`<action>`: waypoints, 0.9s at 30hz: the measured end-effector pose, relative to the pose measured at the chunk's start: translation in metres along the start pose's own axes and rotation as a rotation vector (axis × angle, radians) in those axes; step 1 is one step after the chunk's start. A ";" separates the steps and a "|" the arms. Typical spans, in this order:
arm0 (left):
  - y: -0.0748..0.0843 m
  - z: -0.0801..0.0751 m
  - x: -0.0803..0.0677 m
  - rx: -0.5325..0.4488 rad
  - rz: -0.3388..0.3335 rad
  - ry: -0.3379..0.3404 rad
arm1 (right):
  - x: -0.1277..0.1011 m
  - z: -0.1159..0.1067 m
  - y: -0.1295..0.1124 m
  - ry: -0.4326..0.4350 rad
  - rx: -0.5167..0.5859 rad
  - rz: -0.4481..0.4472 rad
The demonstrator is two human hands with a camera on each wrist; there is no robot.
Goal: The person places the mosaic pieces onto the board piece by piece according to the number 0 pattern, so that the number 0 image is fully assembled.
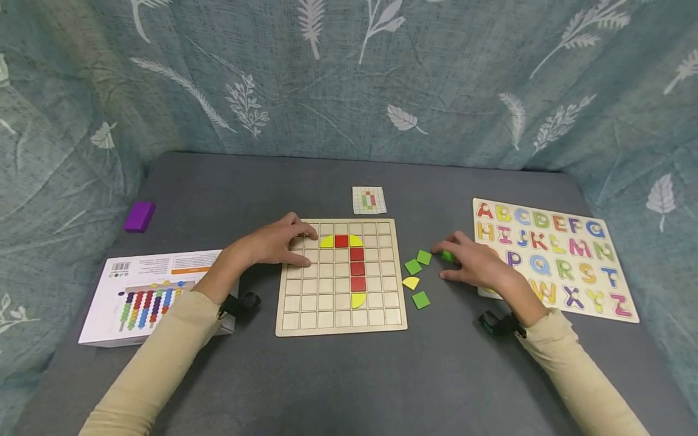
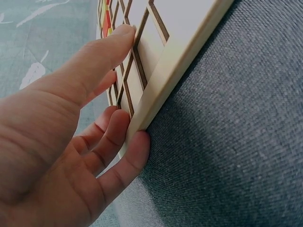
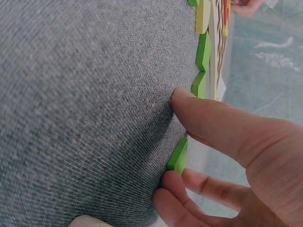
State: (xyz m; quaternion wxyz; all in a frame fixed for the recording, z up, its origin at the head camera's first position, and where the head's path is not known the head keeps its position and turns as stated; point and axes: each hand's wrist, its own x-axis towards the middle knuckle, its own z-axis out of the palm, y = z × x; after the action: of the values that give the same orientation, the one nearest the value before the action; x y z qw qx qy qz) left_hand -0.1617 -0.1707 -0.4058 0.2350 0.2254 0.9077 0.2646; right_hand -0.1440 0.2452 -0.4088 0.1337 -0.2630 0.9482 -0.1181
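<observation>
1. My right grip (image 1: 473,264) curls over a green tile (image 1: 448,256) on the bench (image 1: 349,375), just right of the grid board (image 1: 289,324). In the right wrist view the fingertips (image 3: 173,182) touch its edge while the thumb lies on the cloth beside it. I would call that a pinch just forming, with the tile flat and not lifted.
2. My left grip (image 1: 278,242) rests open on the board's upper-left corner, thumb on top and fingers along the edge, likely to keep the board from sliding.
3. The board is pale wood, cut into shallow square cells. Red squares and yellow quarter-rounds fill a hooked column near its middle.
4. Right of the board, between it and my right grip, lie three more green squares and one yellow wedge (image 1: 411,282), thin and flat.
5. Behind the board sits a small pattern card (image 1: 369,200).
6. The bench is covered in grey woven fabric.
</observation>
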 end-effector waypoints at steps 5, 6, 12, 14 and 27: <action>0.001 -0.001 0.000 0.003 -0.001 -0.001 | -0.001 0.000 0.000 0.002 0.001 0.001; 0.001 -0.001 0.000 0.003 -0.001 -0.001 | -0.001 0.000 0.000 0.003 0.002 0.000; 0.001 0.000 0.000 -0.004 -0.010 0.001 | 0.000 -0.001 0.000 0.003 0.007 -0.010; 0.001 0.001 0.000 -0.005 -0.008 0.000 | -0.001 -0.001 -0.001 0.001 0.008 -0.007; 0.002 0.000 -0.001 -0.006 -0.013 -0.002 | -0.001 0.000 -0.001 0.006 -0.001 -0.014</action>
State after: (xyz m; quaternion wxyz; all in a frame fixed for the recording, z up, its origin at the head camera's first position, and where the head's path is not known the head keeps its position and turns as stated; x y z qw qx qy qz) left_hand -0.1604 -0.1699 -0.4048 0.2380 0.2192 0.9081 0.2657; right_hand -0.1427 0.2449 -0.4082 0.1297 -0.2694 0.9468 -0.1194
